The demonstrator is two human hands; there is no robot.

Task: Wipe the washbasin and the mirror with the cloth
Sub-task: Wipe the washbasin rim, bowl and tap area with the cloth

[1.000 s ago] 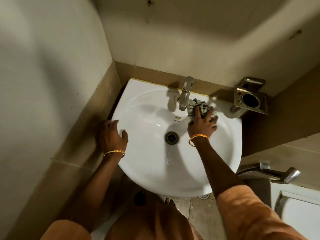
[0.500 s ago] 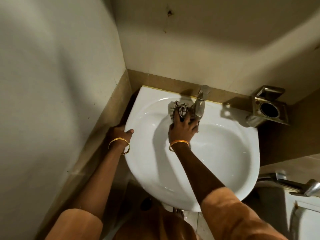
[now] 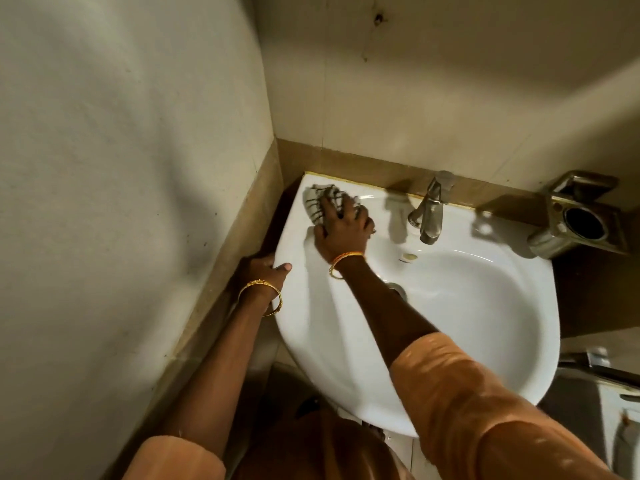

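Your right hand (image 3: 343,230) presses the checked cloth (image 3: 320,202) onto the washbasin (image 3: 450,306) rim's far-left corner, fingers curled over it, just beside the wall. Your left hand (image 3: 263,270) grips the basin's left edge, thumb on top.

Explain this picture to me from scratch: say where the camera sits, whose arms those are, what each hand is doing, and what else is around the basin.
There is no machine here. The camera is worn on a person's head and looks down, so the two arms reaching in from the bottom are that person's own.

The right hand presses a checked cloth onto the back left corner of the white washbasin, fingers spread over it and thumb curled round its edge. The left hand grips the basin's left rim, thumb on top.

A metal tap stands at the back of the basin, and the drain peeks out beside the right forearm. A metal holder is fixed to the wall on the right. No mirror shows in this view.
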